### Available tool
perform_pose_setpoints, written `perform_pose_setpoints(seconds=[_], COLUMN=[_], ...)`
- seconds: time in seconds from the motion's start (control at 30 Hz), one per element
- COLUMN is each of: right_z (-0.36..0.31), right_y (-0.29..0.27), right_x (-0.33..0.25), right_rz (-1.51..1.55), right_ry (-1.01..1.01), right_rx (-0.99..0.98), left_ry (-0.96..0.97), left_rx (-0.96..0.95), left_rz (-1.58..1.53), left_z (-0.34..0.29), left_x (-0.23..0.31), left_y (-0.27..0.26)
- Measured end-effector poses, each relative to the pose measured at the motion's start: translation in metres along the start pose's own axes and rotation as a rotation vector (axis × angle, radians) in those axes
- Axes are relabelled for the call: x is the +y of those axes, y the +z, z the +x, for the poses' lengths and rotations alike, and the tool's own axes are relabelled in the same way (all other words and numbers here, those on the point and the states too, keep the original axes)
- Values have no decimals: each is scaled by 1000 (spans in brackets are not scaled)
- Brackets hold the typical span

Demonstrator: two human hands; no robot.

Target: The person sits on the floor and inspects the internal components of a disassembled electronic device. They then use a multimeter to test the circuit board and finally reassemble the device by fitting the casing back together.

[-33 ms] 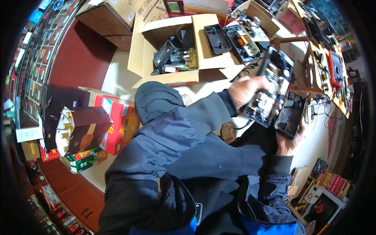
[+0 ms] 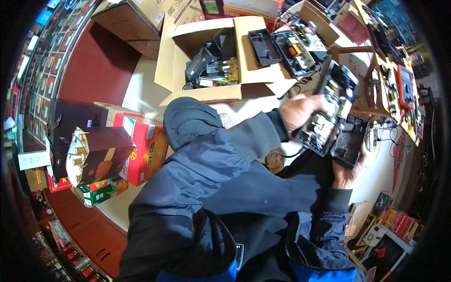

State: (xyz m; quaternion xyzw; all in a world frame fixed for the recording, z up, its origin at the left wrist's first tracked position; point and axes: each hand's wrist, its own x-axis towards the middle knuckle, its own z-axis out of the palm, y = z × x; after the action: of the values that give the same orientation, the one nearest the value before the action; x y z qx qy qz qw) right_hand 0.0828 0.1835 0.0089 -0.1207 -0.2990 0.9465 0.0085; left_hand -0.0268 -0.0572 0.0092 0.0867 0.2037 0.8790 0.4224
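Observation:
My left hand (image 2: 301, 110) grips the near end of an open electronic unit (image 2: 331, 105), a circuit board with components sitting in a black frame. Just below it, my right hand (image 2: 348, 173) holds a black plastic casing half (image 2: 350, 140) from underneath. The casing lies right next to the board, touching it. Both dark-blue sleeves reach in from the lower edge, and my raised knee (image 2: 188, 121) in dark cloth sits left of the hands.
An open cardboard box (image 2: 242, 33) of black electronic parts stands ahead, with a black casing (image 2: 264, 47) and a circuit board (image 2: 297, 49) on its flap. Red cartons (image 2: 146, 146) and brown boxes (image 2: 91, 152) stand at left. At right is a wooden bench (image 2: 350, 49) carrying a red meter (image 2: 407, 87).

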Motion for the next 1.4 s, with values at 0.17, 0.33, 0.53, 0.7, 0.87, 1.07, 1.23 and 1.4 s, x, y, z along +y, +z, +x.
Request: perform_pose_setpoints(seconds=[0.17,0.33,0.53,0.7,0.87,1.07,1.23,1.4], right_z=[29,104,239,270,303,313,336,369], right_y=[-15,-24,59,150,176,153,152,153], right_x=[7,-60,-73,84,234,301,323,362], right_rz=[-229,-645,-974,-1472,-1797,-1940,-1942,-1800], right_ry=[-16,-129,-274,186,558,25,-166,84], right_rx=[304,344,57,-175,-625,-1117,-1279,-889], left_ry=[25,1,194,155,238,377,343,372], left_rx=[-15,30,-59,-69,-23,59,53,100], left_rz=[-96,71,268,-107,-281,-407,-410,-468], left_z=[-5,-24,-52,-68,-79,-85,-90,-104], left_x=[-6,-11,11,55,93,103,112,120], left_y=[-14,-13,-13,-14,-29,-37,-44,-46])
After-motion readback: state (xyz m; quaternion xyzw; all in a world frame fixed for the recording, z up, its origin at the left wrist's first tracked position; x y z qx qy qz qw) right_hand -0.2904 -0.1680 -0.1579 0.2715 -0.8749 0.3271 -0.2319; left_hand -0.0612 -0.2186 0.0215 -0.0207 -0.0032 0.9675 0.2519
